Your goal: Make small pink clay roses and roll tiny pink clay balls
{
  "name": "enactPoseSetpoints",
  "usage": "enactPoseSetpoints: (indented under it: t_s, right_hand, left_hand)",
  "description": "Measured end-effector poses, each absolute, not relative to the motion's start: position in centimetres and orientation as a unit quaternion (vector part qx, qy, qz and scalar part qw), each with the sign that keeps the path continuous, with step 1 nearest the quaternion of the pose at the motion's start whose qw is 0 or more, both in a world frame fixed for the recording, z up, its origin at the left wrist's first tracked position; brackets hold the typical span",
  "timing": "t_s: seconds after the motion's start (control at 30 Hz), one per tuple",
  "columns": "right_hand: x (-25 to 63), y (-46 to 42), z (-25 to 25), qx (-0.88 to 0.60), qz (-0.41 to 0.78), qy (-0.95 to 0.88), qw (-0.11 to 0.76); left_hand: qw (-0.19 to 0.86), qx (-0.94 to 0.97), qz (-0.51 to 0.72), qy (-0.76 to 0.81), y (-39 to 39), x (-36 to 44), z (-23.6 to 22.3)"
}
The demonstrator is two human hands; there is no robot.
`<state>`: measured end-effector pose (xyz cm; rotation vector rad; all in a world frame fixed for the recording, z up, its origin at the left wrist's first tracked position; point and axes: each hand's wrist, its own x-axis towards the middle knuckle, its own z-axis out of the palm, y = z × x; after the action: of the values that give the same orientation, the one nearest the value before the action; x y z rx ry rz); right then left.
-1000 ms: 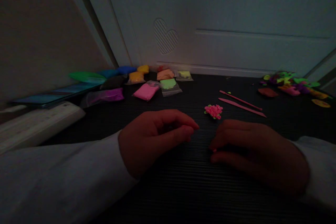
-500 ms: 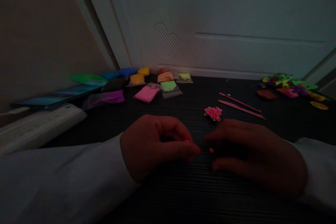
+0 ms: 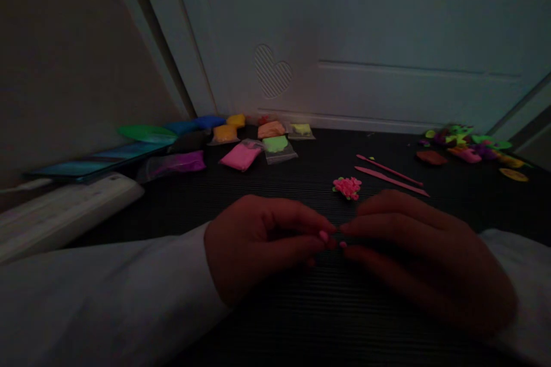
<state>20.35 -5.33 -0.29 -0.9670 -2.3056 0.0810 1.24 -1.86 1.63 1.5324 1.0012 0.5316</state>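
Observation:
My left hand (image 3: 262,246) pinches a small lump of pink clay (image 3: 323,235) between thumb and fingertips, low over the dark table. Close by on the right, my right hand (image 3: 426,258) has its thumb and forefinger drawn together around a tiny bit of pink clay (image 3: 343,245); whether it is lifted off the table cannot be made out. The fingertips of both hands almost meet. Just beyond them lies a pink clay flower cluster (image 3: 346,188) with green leaf edges. Two pink modelling tools (image 3: 391,181) rest behind my right hand.
Bagged clay in several colours, such as a pink pack (image 3: 241,156) and a green pack (image 3: 276,144), lies at the back. A phone (image 3: 103,160) and a white power strip (image 3: 69,212) occupy the left. Colourful clay pieces (image 3: 469,146) sit far right, before a white door (image 3: 365,28).
My right thumb and forefinger have closed in around the tiny pink bit. My left hand has shifted right, and its pink lump now shows more plainly. The view has tilted slightly.

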Motion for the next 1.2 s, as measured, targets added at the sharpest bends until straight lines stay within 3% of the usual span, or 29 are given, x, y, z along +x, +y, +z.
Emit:
enactPoseSetpoints:
  t_s: [0.23, 0.6, 0.93, 1.2]
  right_hand:
    - [19.7, -6.0, 0.1, -0.351, -0.038, -0.879, 0.321]
    - [19.2, -5.8, 0.2, -0.337, -0.091, -0.882, 0.318]
    - [19.4, -6.6, 0.2, -0.341, 0.068, -0.854, 0.388]
    - [19.9, -5.7, 0.5, -0.383, 0.102, -0.839, 0.373]
  left_hand:
    - [0.512, 0.735, 0.184, 0.404, -1.5, 0.9, 1.2]
    - [0.519, 0.749, 0.18, 0.37, -1.5, 0.8, 1.1]
    - [0.518, 0.669, 0.292, 0.446, -0.6, 1.1, 1.1]
    - [0.513, 0.677, 0.25, 0.465, -1.2, 1.1, 1.4]
